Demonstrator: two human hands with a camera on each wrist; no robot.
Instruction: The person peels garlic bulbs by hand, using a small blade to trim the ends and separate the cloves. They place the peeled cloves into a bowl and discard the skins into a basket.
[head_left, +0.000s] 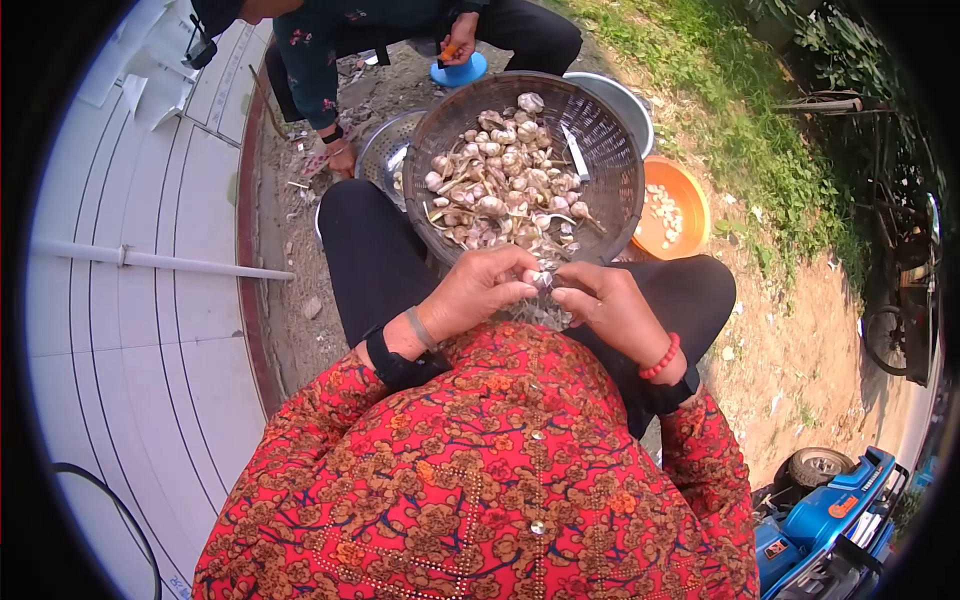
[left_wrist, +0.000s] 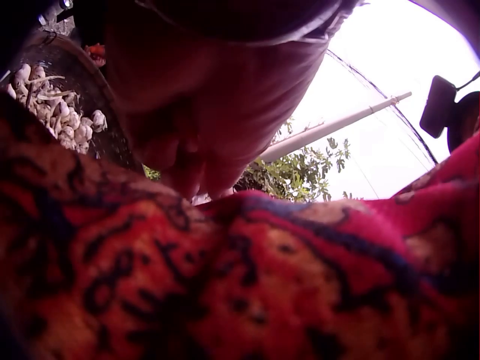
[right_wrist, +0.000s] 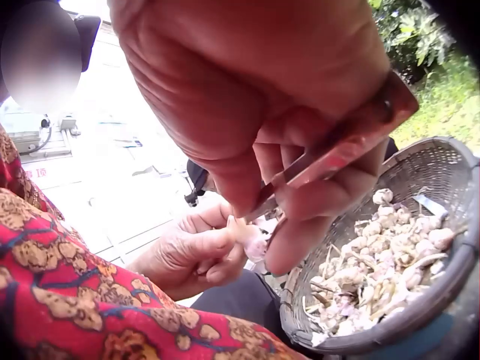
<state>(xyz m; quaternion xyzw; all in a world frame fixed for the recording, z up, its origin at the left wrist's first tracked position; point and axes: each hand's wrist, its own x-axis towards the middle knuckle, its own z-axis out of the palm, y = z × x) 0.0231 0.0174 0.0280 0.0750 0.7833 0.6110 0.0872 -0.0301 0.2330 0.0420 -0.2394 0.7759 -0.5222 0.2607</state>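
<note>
In the head view, the left hand [head_left: 472,296] pinches a garlic bulb [head_left: 541,280] between thumb and fingers, above the lap. Facing it, the right hand [head_left: 618,312] has its thumb and fingertips at the same garlic. The right wrist view shows a small knife with a reddish handle [right_wrist: 345,154] gripped in the right hand [right_wrist: 262,82], its blade partly hidden near the garlic [right_wrist: 253,240]. There the left hand [right_wrist: 191,251] holds the bulb from the other side. The left hand [left_wrist: 202,97] is dark and blurred in the left wrist view; its fingertips are mostly hidden.
A woven basket [head_left: 620,190] of garlic bulbs [head_left: 490,205], with a white knife [head_left: 575,153] inside, stands beyond the knees. An orange basin [head_left: 695,195] with peeled cloves is at its right, a metal colander [head_left: 380,150] at its left. Another person [head_left: 400,30] sits opposite.
</note>
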